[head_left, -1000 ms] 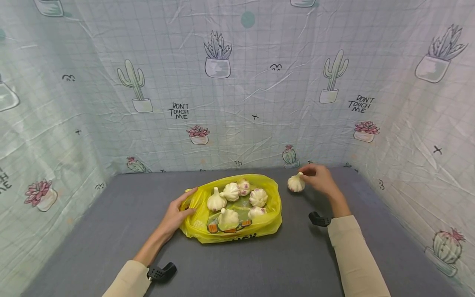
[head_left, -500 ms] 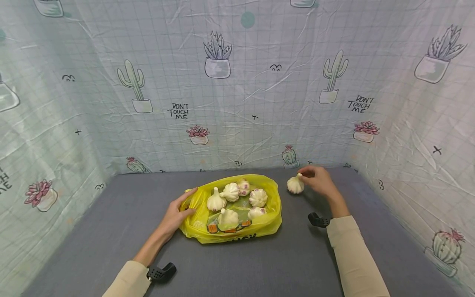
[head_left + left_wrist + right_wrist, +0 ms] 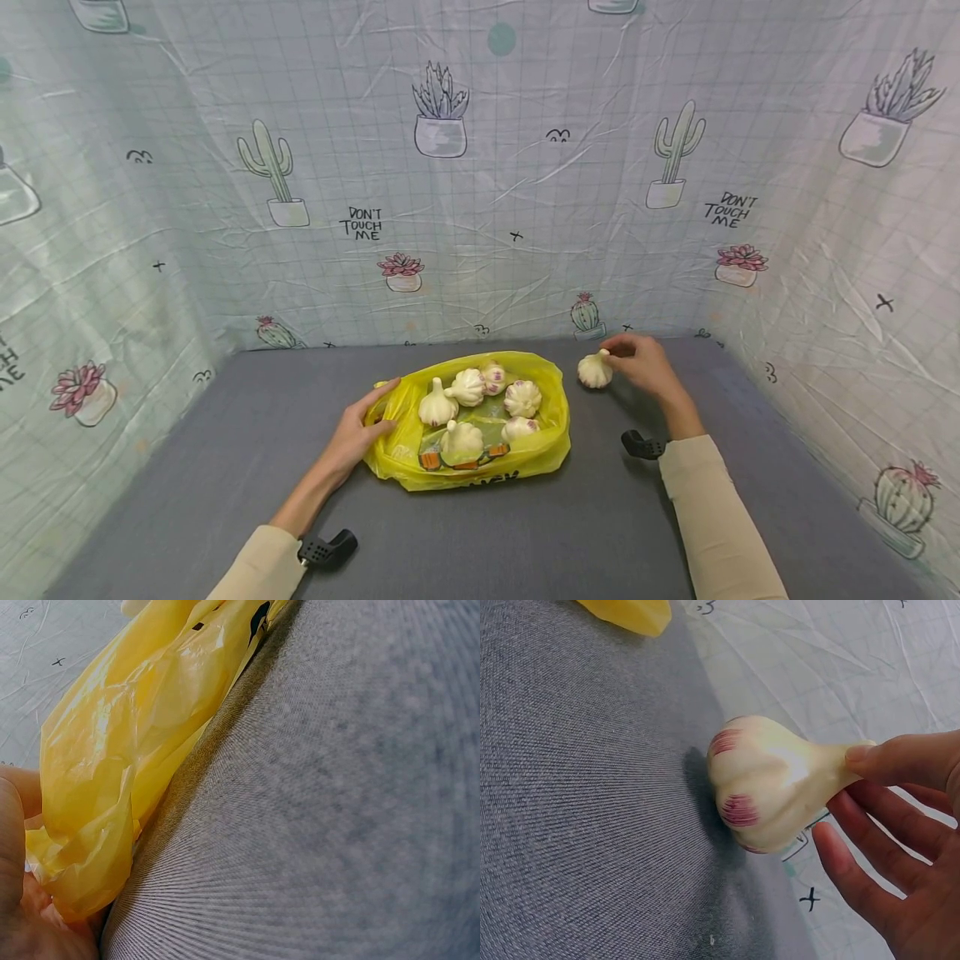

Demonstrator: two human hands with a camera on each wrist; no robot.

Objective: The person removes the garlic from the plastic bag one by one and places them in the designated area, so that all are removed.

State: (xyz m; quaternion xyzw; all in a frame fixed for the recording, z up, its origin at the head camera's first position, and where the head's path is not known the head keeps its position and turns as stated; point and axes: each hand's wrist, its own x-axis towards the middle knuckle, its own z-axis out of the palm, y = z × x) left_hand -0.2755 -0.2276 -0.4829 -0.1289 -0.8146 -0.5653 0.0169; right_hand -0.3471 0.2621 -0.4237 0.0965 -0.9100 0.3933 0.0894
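Note:
In the head view my left hand (image 3: 356, 433) holds the left end of a yellow plastic bag (image 3: 401, 475), with the thumb on the near side and a finger along the far side. The left wrist view shows the crumpled bag end (image 3: 90, 855) tucked in against the palm. Inside the bag lie several white garlic bulbs (image 3: 437, 405) with purple streaks. To the right of the bag, my right hand (image 3: 643, 365) pinches one garlic bulb (image 3: 765, 780) by its stem, root end facing the table. Whether that bulb touches the table is hard to tell.
A grey cloth-covered table (image 3: 510, 542) lies under everything. Behind it and at both sides hangs a pale sheet (image 3: 510, 192) printed with cacti. Each wrist wears a black camera, one of them the left camera (image 3: 327, 550).
My right hand and the garlic bulb have shifted very slightly left, towards the bag. My left hand and the bag have stayed in place.

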